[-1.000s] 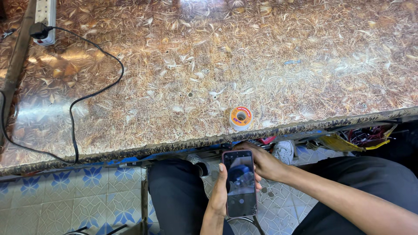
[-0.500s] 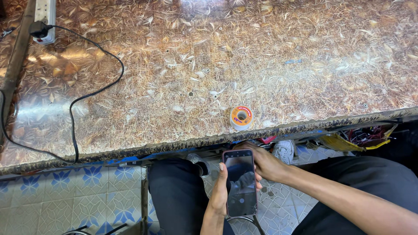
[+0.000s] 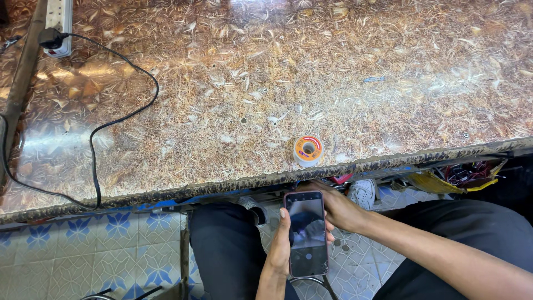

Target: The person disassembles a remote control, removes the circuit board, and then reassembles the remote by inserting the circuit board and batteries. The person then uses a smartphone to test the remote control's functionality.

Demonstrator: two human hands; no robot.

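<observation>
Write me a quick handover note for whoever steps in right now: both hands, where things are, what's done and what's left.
Left hand: grips the phone from its left side, below the table edge, between the knees.
Right hand: wraps the phone's top right.
Solder spool: on the table near its front edge, untouched.
Power strip: far left corner, black cable plugged in.
Done: phone in hand, screen lit.
Left: spool not yet picked up.
</observation>
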